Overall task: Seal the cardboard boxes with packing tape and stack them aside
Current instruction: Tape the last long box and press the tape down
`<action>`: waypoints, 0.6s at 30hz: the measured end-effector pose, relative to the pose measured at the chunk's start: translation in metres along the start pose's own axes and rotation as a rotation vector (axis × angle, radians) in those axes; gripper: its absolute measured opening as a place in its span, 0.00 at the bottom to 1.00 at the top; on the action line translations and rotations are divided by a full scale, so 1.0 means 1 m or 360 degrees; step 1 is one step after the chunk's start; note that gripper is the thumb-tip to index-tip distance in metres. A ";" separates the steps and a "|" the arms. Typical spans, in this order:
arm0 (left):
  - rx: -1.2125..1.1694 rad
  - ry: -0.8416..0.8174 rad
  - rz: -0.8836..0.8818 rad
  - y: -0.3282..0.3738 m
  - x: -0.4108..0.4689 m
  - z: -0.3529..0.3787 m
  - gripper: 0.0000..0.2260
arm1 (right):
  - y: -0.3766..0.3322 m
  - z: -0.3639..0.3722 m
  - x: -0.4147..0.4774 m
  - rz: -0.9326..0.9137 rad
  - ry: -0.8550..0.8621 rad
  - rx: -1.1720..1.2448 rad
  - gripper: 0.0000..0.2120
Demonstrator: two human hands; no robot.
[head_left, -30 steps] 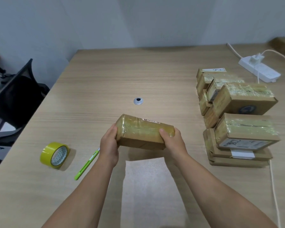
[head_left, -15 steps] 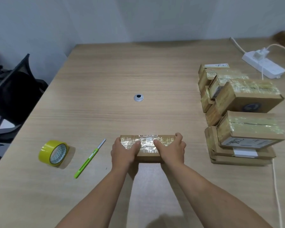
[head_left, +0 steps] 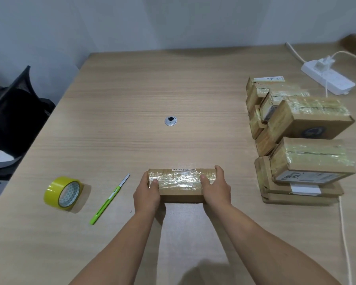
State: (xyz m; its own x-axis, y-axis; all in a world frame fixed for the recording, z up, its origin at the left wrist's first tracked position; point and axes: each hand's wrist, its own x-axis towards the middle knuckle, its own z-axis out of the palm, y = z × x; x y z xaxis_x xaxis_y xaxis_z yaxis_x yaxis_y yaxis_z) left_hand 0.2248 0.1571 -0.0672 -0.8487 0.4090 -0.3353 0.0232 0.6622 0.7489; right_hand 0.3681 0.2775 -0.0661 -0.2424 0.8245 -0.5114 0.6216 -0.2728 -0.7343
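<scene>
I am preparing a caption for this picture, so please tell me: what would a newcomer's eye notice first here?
The eye goes first to the taped cardboard box at the front middle of the table, gripped at its ends by the left hand and the right hand. Next come the stacks of sealed boxes on the right side. On the left lies the yellow tape roll, with a green cutter beside it.

Perhaps "TCL" on the label (head_left: 296, 177) of a stacked box (head_left: 308, 155); strip label (head_left: 183, 169) on the held box (head_left: 181, 182) illegible.
</scene>
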 end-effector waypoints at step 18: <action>0.0374 0.0036 -0.0204 0.027 -0.010 0.021 0.49 | -0.011 0.016 -0.003 0.0079 0.0109 -0.0450 0.51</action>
State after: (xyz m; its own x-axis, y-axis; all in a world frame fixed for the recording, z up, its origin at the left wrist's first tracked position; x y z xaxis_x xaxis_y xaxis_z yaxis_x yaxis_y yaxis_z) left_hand 0.2448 0.1841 -0.0561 -0.8642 0.2998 -0.4040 0.0346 0.8365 0.5469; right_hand 0.3504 0.2699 -0.0633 -0.1617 0.8477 -0.5053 0.8167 -0.1724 -0.5507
